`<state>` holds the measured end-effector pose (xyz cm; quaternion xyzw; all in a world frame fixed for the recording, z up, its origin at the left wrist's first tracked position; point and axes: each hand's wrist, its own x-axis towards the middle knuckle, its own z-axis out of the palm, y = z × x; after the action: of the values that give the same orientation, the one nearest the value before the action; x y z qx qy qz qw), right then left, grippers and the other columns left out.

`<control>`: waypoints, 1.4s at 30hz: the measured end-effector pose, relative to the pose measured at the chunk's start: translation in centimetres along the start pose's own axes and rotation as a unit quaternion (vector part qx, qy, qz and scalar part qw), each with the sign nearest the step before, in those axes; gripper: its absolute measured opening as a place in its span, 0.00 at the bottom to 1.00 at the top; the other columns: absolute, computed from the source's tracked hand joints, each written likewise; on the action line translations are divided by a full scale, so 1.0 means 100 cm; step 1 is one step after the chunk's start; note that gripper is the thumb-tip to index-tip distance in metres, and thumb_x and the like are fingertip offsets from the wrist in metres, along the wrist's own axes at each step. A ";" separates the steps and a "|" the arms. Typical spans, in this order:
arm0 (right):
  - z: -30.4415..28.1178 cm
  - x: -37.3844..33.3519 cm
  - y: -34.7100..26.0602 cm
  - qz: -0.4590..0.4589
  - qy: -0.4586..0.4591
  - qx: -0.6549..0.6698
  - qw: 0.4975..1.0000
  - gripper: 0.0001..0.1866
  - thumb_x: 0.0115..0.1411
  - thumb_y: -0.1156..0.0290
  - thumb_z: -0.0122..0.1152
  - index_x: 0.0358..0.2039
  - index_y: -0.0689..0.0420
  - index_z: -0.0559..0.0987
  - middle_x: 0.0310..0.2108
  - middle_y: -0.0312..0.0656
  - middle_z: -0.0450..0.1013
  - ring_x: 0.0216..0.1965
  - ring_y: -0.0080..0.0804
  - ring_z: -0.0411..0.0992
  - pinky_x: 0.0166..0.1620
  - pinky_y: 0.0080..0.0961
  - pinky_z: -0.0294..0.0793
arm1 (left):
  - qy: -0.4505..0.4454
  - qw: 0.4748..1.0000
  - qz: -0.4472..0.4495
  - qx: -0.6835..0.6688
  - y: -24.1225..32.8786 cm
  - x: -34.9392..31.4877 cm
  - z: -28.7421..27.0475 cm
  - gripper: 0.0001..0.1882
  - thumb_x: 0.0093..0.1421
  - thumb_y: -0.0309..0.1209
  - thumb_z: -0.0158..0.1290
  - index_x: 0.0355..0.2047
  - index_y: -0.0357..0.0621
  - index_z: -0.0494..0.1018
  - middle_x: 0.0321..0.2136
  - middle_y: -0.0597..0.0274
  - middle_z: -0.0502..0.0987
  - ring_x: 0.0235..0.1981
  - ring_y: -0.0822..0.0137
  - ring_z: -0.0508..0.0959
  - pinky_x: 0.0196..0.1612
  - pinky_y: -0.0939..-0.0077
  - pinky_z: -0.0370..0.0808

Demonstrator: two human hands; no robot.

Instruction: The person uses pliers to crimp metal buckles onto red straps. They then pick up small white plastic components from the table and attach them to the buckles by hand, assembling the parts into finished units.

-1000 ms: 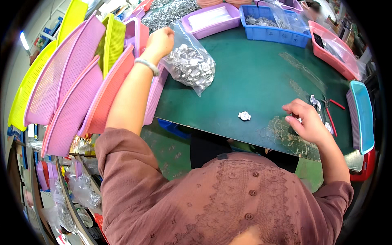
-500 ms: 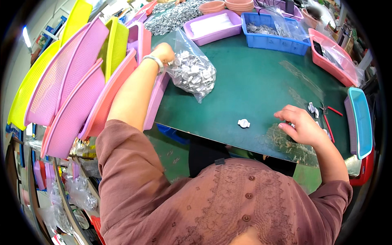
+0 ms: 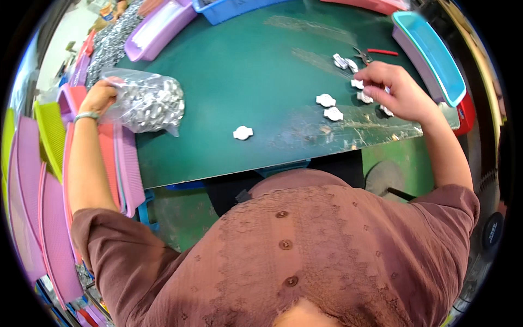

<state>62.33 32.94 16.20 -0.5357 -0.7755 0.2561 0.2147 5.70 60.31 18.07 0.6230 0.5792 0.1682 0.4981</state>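
My left hand [image 3: 100,97], with a bangle at the wrist, is closed on the gathered top of a clear plastic bag [image 3: 158,103]. The bag bulges with many small silver metal pieces and rests on the green table's left side. On the right, my right hand [image 3: 396,91] hovers low over a small group of these pieces, fingers curved and thumb apart. One round piece with two lugs, like a watch case [image 3: 364,97], lies by the thumb; another piece [image 3: 357,84] sits under the index fingertip. Two watch cases [image 3: 326,100] lie left of that hand, and a single watch case [image 3: 243,132] lies nearer the middle.
Red-handled pliers [image 3: 381,52] lie beyond my right hand, beside more silver pieces [image 3: 340,61]. A turquoise-and-purple basket [image 3: 430,54] stands at the right edge. Along the back are a purple basket [image 3: 143,48] and a blue bin [image 3: 231,11]. Stacked plastic baskets [image 3: 54,223] crowd the left.
The view has turned to the right. My left hand still holds the bag's top. My right hand has reached in among the small pieces, and more watch cases now show on the table.
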 end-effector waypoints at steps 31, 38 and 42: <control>0.104 -0.028 0.021 0.058 0.162 -0.091 0.981 0.15 0.44 0.65 0.62 0.33 0.55 0.75 0.29 0.38 0.65 0.33 0.35 0.68 0.34 0.28 0.69 | -0.136 0.861 0.413 0.264 0.089 -0.047 0.409 0.21 0.47 0.25 0.55 0.44 0.39 0.68 0.37 0.52 0.69 0.41 0.54 0.69 0.45 0.68 0.65; 0.110 -0.021 0.024 0.038 0.188 -0.107 0.975 0.13 0.45 0.64 0.62 0.31 0.55 0.75 0.26 0.37 0.63 0.29 0.34 0.68 0.30 0.29 0.69 | -0.161 0.861 0.377 0.302 0.097 -0.042 0.410 0.18 0.48 0.25 0.53 0.42 0.39 0.69 0.36 0.54 0.68 0.39 0.54 0.69 0.42 0.67 0.67; 0.107 -0.019 0.025 0.011 0.174 -0.095 0.980 0.13 0.46 0.64 0.61 0.31 0.56 0.75 0.25 0.38 0.65 0.28 0.36 0.69 0.29 0.30 0.69 | -0.161 0.854 0.409 0.278 0.099 -0.052 0.412 0.19 0.49 0.27 0.52 0.44 0.40 0.68 0.38 0.53 0.67 0.40 0.54 0.68 0.44 0.67 0.67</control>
<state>58.22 30.13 6.23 -0.5986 -0.7410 0.0868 0.2917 42.16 39.85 9.66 0.9344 0.2064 0.0860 0.2773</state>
